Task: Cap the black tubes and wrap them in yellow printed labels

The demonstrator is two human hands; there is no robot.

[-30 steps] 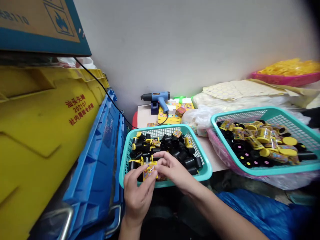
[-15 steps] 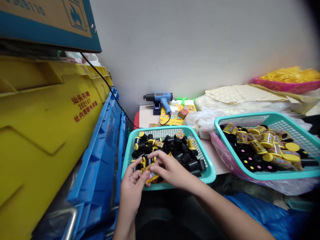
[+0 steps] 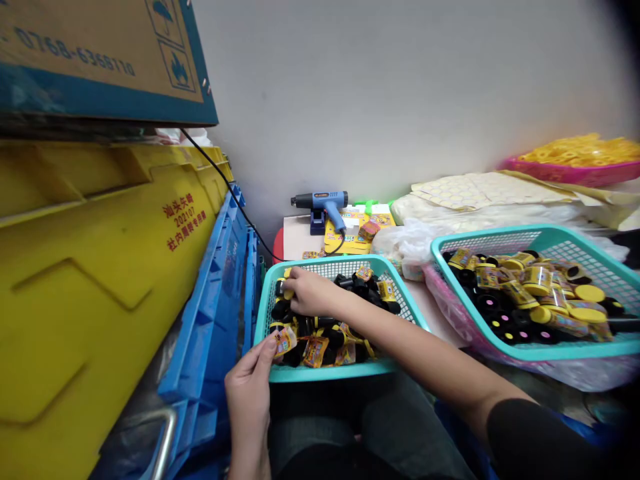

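Left hand (image 3: pixel 253 387) pinching a printed wrapper (image 3: pixel 285 341), right hand (image 3: pixel 313 293) with fingers closed on a yellow cap (image 3: pixel 288 273), both at a teal basket (image 3: pixel 333 375) of black containers (image 3: pixel 369 291).

Right arm (image 3: pixel 410 333) crosses the near basket (image 3: pixel 330 374), blue crates (image 3: pixel 200 320) flank it; open air above right basket (image 3: pixel 555 355)
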